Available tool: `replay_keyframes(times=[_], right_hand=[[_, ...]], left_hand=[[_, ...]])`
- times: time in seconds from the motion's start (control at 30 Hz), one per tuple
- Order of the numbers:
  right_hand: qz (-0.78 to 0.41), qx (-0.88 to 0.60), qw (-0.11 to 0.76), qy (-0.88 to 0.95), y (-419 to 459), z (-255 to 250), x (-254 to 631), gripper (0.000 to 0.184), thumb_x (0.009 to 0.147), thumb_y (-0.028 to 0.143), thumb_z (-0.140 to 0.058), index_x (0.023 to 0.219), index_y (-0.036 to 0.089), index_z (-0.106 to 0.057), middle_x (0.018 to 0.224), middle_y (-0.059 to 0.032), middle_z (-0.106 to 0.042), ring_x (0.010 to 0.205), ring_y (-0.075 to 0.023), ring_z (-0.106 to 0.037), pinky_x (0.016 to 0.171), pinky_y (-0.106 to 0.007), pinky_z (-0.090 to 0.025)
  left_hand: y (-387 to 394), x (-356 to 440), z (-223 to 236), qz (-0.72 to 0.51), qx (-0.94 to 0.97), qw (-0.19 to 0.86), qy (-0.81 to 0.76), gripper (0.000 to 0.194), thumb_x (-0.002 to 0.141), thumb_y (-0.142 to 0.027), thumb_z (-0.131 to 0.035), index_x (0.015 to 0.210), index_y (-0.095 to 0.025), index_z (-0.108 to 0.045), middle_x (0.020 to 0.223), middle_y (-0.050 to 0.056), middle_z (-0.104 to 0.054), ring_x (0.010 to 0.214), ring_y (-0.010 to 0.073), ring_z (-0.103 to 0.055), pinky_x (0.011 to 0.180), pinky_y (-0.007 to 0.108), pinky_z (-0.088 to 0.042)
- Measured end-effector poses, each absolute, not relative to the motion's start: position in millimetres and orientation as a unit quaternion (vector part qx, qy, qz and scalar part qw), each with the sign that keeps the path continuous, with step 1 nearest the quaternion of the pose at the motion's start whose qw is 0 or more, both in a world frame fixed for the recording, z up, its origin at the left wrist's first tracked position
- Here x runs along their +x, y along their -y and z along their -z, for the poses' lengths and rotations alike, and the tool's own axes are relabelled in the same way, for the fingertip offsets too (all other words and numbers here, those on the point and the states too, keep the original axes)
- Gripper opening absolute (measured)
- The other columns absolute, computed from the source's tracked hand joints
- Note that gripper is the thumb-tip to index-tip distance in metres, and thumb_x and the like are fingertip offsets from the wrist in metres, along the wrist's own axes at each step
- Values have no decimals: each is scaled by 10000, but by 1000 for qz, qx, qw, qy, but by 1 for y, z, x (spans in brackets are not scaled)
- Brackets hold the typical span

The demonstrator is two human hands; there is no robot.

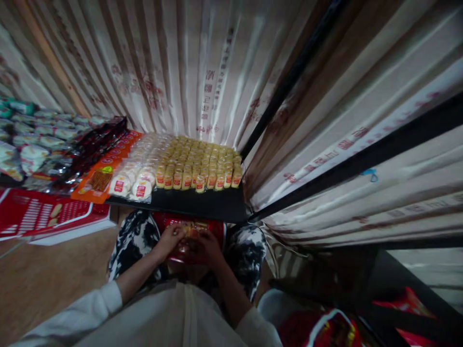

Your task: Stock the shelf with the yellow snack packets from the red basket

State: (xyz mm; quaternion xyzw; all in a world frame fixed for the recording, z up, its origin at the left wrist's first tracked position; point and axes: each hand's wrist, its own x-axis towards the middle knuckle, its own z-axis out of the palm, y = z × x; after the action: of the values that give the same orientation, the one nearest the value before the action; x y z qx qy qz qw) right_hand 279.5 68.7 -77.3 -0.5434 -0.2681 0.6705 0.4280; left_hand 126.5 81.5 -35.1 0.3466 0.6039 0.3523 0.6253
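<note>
Between my knees, my left hand [171, 240] and my right hand [210, 246] are closed with curled fingers on a small wrapped snack [191, 233] that shows yellow and orange. Both hands are over a red package [217, 230] with more wrapped pieces in it. The dim light blurs the fingertips. Just beyond, on a black shelf [202, 205], stand tight rows of small yellow wrapped snacks [200, 166] with red and white labels. To their left lie round white packaged cakes [142, 185] in clear wrap.
Orange snack packs [96, 180], dark packets [85, 154] and white packets [34, 154] fill the shelf's left side. Below them is a red and white box [81, 219]. Pleated printed curtains [188, 72] and black bars [347, 168] close off the back and right. Red bags [334, 330] lie at lower right.
</note>
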Motion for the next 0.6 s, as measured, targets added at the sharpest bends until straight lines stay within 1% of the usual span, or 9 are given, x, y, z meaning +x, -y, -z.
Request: replay_keyframes(times=[0.07, 0.1, 0.2, 0.3, 0.33, 0.4, 0.47, 0.5, 0.6], right_hand=[[-667, -543, 441, 258, -66, 74, 279, 368, 545, 465, -712, 776, 216, -569, 676, 9, -642, 627, -183, -601, 563, -300, -475], [-656, -546, 453, 258, -66, 72, 279, 376, 540, 469, -718, 769, 213, -566, 675, 7, -641, 631, -182, -601, 569, -298, -476], [-612, -555, 485, 286, -66, 62, 284, 338, 564, 446, -702, 734, 203, -538, 669, 10, -629, 628, -168, -590, 591, -287, -479], [-562, -570, 468, 375, -66, 47, 295, 238, 644, 404, -612, 746, 206, -531, 662, 12, -606, 604, -161, -577, 585, -284, -479], [-530, -580, 456, 418, -66, 41, 299, 199, 676, 383, -572, 765, 207, -546, 686, 4, -608, 624, -164, -580, 603, -289, -485], [-430, -606, 440, 504, -68, 28, 307, 165, 734, 322, -494, 811, 209, -586, 782, -23, -619, 732, -175, -593, 700, -308, -494], [-316, -632, 438, 556, -72, 18, 313, 201, 771, 269, -441, 851, 209, -615, 888, -52, -611, 849, -182, -583, 804, -323, -480], [-271, -640, 439, 569, -74, 14, 315, 222, 783, 256, -427, 878, 205, -621, 923, -66, -599, 879, -183, -575, 828, -327, -474], [-192, -647, 451, 584, -86, 8, 320, 290, 808, 240, -410, 1014, 182, -605, 1030, -107, -563, 946, -191, -558, 860, -341, -471]], left_hand=[[-83, 133, 31, -354, 399, 605, -592, 369, 659, -415, -642, 905, -162, -534, 697, -18, -578, 561, 117, -566, 489, 210, -433], [-85, 136, 29, -352, 435, 584, -589, 361, 677, -404, -624, 929, -160, -539, 712, -10, -586, 588, 126, -573, 516, 222, -447], [-94, 142, 18, -322, 544, 495, -596, 309, 722, -298, -574, 997, -157, -565, 841, 29, -627, 731, 153, -596, 665, 259, -479], [-106, 147, 0, -277, 624, 426, -594, 332, 743, -201, -529, 1070, -181, -580, 1036, 50, -618, 904, 166, -585, 817, 276, -455], [-110, 149, -7, -265, 646, 409, -588, 349, 745, -180, -519, 1089, -190, -581, 1064, 48, -610, 940, 167, -577, 848, 276, -444], [-119, 156, -20, -247, 687, 379, -568, 376, 751, -149, -502, 1117, -194, -577, 1074, 44, -605, 972, 165, -570, 885, 275, -427], [-130, 166, -31, -239, 717, 355, -551, 405, 759, -131, -494, 1156, -185, -556, 1098, 49, -600, 998, 164, -565, 909, 271, -417], [-136, 171, -36, -236, 727, 345, -545, 416, 764, -129, -493, 1175, -176, -540, 1120, 56, -597, 1014, 166, -563, 916, 270, -414], [-155, 192, -49, -228, 741, 317, -546, 429, 779, -157, -514, 1208, -148, -497, 1137, 78, -603, 1010, 182, -578, 905, 277, -427]])
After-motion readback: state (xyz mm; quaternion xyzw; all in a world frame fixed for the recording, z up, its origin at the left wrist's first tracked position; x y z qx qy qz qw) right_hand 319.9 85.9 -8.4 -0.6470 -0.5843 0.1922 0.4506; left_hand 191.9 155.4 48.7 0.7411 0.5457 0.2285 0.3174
